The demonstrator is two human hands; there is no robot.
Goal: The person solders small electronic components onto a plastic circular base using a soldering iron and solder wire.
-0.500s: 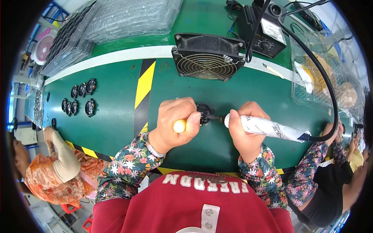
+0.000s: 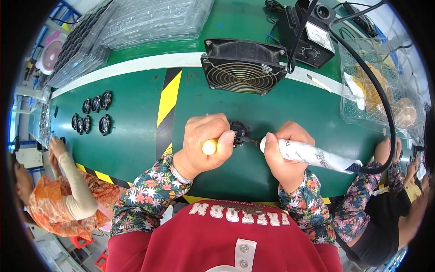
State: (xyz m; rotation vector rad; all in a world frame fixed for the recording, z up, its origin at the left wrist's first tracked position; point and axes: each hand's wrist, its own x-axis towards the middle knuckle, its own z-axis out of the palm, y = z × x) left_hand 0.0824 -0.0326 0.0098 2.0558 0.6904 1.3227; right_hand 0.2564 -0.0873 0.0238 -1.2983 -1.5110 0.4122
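Observation:
My left hand (image 2: pixel 205 144) is closed round a tool whose rounded yellow end (image 2: pixel 210 147) pokes out of the fist; the rest of it is hidden. In my right hand (image 2: pixel 285 154) is a soldering iron (image 2: pixel 301 153), its handle wrapped in white and its metal end pointing left. That end reaches a small round black part (image 2: pixel 237 131) on the green bench, beside the fingers of my left hand. The part looks like a watch case. My left hand partly covers it, and I cannot tell whether the tip touches it.
A black fan (image 2: pixel 242 68) stands beyond my hands. Behind it sits a black control box (image 2: pixel 308 38); a thick black cable (image 2: pixel 380 90) curves to the iron. Several similar black cases (image 2: pixel 105 124) lie left. Clear trays (image 2: pixel 154 25) are stacked far left. People work on both sides.
The handle end of the iron has dipped slightly toward me, its tip staying at the black part. My left hand stays put. The person at left has moved their arms.

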